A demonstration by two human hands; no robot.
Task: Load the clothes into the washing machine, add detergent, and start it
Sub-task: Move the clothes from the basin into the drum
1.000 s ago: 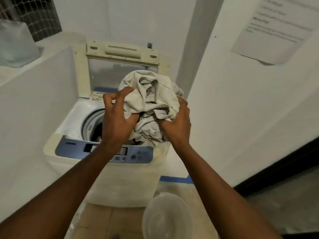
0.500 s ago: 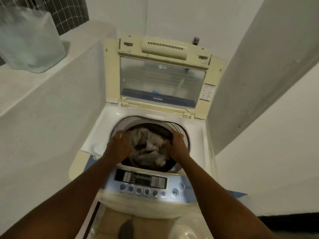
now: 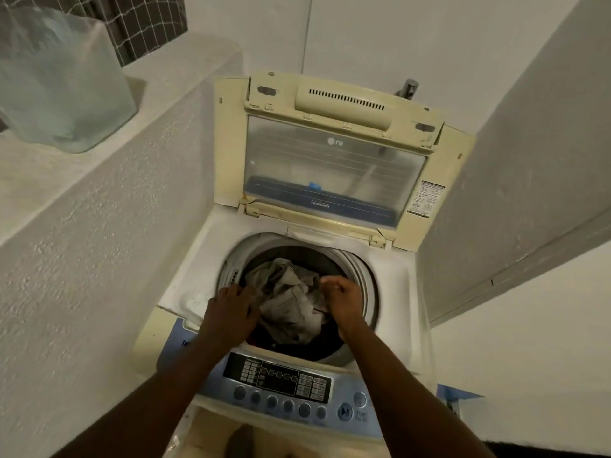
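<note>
A cream top-loading washing machine [image 3: 401, 292] stands in front of me with its lid [image 3: 334, 166] raised. A crumpled grey-beige bundle of clothes [image 3: 287, 302] lies in the drum over darker fabric. My left hand [image 3: 231, 309] reaches over the drum's left rim, and its fingers curl down onto the bundle's left edge with the tips hidden. At the bundle's right edge my right hand [image 3: 342, 297] is curled into a fist around a fold. The blue control panel [image 3: 281, 380] with its row of buttons sits under my forearms. No detergent is in view.
A rough white half-wall [image 3: 109, 233] runs along the machine's left side, and a translucent plastic container [image 3: 56, 81] stands on its ledge. White walls close in behind and on the right. A tap [image 3: 408, 89] pokes up behind the lid.
One second ago both hands held the bundle above the machine. They have lowered it into the drum, and my head has moved closer and over the opening.
</note>
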